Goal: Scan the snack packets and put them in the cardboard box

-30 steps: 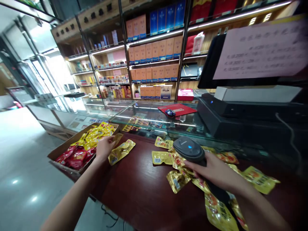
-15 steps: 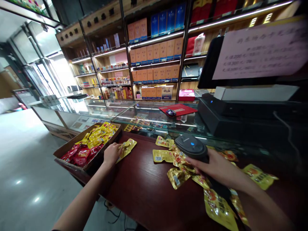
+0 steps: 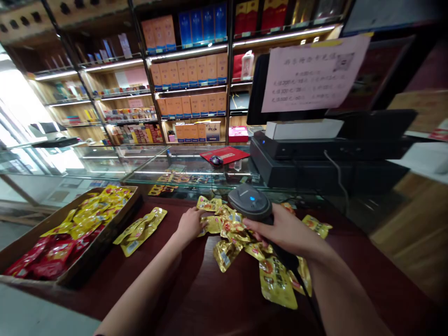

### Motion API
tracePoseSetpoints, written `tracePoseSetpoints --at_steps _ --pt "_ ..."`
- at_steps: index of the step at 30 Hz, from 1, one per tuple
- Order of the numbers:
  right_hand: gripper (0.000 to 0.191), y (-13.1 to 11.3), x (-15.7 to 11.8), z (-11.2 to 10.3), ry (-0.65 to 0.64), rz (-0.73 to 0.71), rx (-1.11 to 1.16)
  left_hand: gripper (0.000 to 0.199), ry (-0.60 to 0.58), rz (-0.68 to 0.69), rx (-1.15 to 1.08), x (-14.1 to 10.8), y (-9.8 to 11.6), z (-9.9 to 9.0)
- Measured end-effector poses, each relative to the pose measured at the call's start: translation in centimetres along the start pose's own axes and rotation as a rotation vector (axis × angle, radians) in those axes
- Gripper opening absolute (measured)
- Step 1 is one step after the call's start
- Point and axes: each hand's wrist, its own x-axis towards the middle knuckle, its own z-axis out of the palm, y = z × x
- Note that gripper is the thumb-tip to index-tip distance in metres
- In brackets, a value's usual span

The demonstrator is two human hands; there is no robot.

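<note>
My right hand [image 3: 289, 229] is wrapped round the handle of a dark barcode scanner [image 3: 249, 201] with a blue light, its cable trailing toward me. Under and around it lies a loose heap of yellow snack packets [image 3: 278, 283], some with food pictures and some showing a barcode label. At the heap's left side, my left hand [image 3: 190, 226] has its fingers closed on the edge of a yellow packet [image 3: 214, 225]; the fingertips are partly hidden. A few overlapped yellow packets [image 3: 142, 231] lie apart, between my left hand and the box.
An open cardboard box [image 3: 66, 275] of yellow and red packets stands at the left edge. Behind the dark red tabletop [image 3: 196, 298] are a glass counter [image 3: 140, 161], a red folder [image 3: 227, 155] and a monitor with a paper sign [image 3: 308, 77]. Stocked shelves line the back wall.
My left hand has let go of the packet beside the box and moved right to the heap. The view has swung right; the scanner stays in my right hand over the heap.
</note>
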Motion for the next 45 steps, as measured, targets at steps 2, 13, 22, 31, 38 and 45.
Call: tracePoseSetpoints --at_steps 2,13,22,31,38,45 --pt "0.031 0.0 -0.1 -0.3 -0.003 -0.003 0.034 0.06 -0.118 0.012 -0.055 1.6 0.7 0.5" --pt "0.025 -0.5 -0.4 -1.6 0.044 -0.03 0.0 0.037 -0.208 -0.151 -0.373 3.7 0.0 -0.3" --pt "0.022 0.1 0.5 -1.0 0.018 0.054 0.017 0.053 0.055 -0.143 -1.398 5.1 4.4 -1.3" --pt "0.026 2.5 2.6 1.8 -0.027 -0.026 -0.098 0.057 0.283 -0.18 -1.505 5.9 3.5 -3.6" --pt "0.028 3.5 3.4 3.2 -0.057 0.025 -0.092 0.059 0.24 -0.181 -1.523 5.8 3.3 -3.4" --pt "0.025 4.3 3.7 3.2 -0.125 0.101 0.001 0.062 0.181 -0.251 -1.525 5.9 3.2 -3.4"
